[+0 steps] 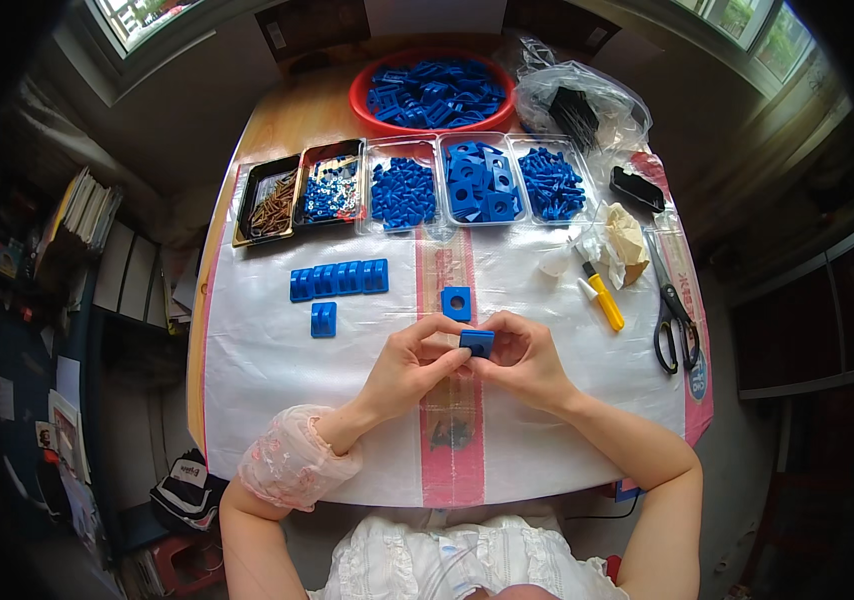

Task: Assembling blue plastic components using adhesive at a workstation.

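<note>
My left hand (pixel 409 362) and right hand (pixel 525 365) pinch a blue block (pixel 477 343), six o'clock of centre over the wooden table (pixel 285 110). White, pink-striped sheeting (pixel 252 350) overlies it; shelves (pixel 95 350) stand at nine, windows (pixel 137 20) at ten and two.

Daylight enters through the left window (pixel 142 20) and right window (pixel 759 28) at the far wall, both near white in places, brightening the pale sheet (pixel 347 445) as seen from inside the room. Glints streak the clear bag (pixel 619 92); the shelves (pixel 115 270) and dark cabinet (pixel 812 325) sit in gloom. The table (pixel 282 112) bows under fisheye distortion, corners black, its middle reasonably sharp.
</note>
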The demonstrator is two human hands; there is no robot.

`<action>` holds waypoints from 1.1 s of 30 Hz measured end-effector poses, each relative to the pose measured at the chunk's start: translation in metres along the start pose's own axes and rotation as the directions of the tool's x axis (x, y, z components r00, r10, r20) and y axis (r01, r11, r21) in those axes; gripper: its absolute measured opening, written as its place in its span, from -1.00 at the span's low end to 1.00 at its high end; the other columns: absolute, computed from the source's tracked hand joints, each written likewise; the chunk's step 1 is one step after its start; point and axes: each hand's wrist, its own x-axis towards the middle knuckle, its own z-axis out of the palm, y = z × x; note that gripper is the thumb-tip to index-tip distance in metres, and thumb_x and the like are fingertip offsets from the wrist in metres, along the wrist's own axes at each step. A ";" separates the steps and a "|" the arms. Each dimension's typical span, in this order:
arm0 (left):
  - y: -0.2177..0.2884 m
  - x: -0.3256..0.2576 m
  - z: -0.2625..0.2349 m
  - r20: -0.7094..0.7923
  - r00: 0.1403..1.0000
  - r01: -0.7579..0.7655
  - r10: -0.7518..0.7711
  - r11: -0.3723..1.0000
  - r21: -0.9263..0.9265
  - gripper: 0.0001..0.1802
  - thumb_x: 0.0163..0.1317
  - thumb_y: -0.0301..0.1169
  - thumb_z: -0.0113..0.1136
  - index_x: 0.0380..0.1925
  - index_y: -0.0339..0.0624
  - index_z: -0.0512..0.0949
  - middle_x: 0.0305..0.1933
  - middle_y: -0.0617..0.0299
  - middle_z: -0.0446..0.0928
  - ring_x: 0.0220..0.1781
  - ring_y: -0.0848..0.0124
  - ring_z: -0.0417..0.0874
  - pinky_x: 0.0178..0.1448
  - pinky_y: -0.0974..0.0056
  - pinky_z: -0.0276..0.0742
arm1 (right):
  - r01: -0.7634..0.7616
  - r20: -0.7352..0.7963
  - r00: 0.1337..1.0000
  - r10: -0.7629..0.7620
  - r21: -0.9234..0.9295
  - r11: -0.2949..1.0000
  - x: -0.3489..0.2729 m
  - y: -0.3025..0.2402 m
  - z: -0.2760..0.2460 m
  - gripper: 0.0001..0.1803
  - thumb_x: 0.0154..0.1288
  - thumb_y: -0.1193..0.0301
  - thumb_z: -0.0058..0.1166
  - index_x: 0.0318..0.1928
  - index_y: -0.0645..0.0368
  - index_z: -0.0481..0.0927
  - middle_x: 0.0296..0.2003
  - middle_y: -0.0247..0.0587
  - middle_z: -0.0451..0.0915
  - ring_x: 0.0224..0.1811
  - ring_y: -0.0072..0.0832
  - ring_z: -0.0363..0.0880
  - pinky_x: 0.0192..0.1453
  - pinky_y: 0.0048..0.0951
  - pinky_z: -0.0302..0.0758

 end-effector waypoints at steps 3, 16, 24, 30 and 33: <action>0.000 0.002 0.000 0.004 1.000 0.012 -0.012 1.000 -0.020 -0.75 0.37 -0.52 0.16 0.02 -0.26 0.47 -0.21 0.08 0.71 -0.16 0.41 0.74 -0.05 0.38 0.67 | -0.024 -0.035 0.999 0.025 0.023 0.999 -0.001 -0.005 -0.001 -0.80 0.26 0.60 0.19 -0.10 0.31 0.56 -0.25 -0.37 0.59 -0.21 -0.72 0.57 -0.15 -0.62 0.56; 0.008 -0.001 0.002 -0.006 1.000 0.030 -0.030 0.999 -0.018 -0.66 0.39 -0.52 0.13 0.14 -0.30 0.43 -0.12 0.06 0.69 -0.14 0.36 0.74 -0.01 0.32 0.70 | -0.096 -0.149 0.984 0.099 0.028 0.995 -0.001 -0.006 -0.003 -0.83 0.39 0.44 0.12 -0.21 0.33 0.64 -0.49 -0.41 0.56 -0.53 -0.76 0.45 -0.47 -0.65 0.40; 0.008 -0.001 0.000 0.043 0.998 0.038 -0.035 0.997 -0.066 -0.57 0.41 -0.49 0.10 0.26 -0.30 0.40 -0.06 0.07 0.66 -0.08 0.35 0.72 0.04 0.30 0.69 | -0.106 -0.155 0.982 0.107 0.017 0.994 -0.001 -0.007 -0.002 -0.84 0.39 0.46 0.13 -0.19 0.33 0.65 -0.47 -0.38 0.60 -0.52 -0.76 0.47 -0.47 -0.67 0.42; 0.011 0.001 0.000 0.006 0.997 0.080 -0.080 0.989 -0.123 -0.65 0.44 -0.39 0.09 0.15 -0.30 0.51 -0.09 0.13 0.66 -0.08 0.38 0.72 -0.01 0.32 0.73 | -0.095 -0.110 0.989 0.095 0.005 0.995 -0.002 -0.006 -0.002 -0.87 0.37 0.49 0.14 -0.22 0.31 0.66 -0.45 -0.40 0.59 -0.50 -0.77 0.47 -0.47 -0.69 0.40; 0.007 0.001 -0.002 -0.019 0.996 0.082 -0.084 0.991 -0.105 -0.68 0.45 -0.35 0.09 0.09 -0.30 0.56 -0.09 0.15 0.66 -0.09 0.40 0.72 -0.05 0.34 0.75 | -0.094 -0.090 0.992 0.093 0.000 0.996 -0.002 -0.006 -0.002 -0.89 0.36 0.49 0.14 -0.23 0.30 0.66 -0.45 -0.42 0.58 -0.50 -0.78 0.47 -0.47 -0.70 0.38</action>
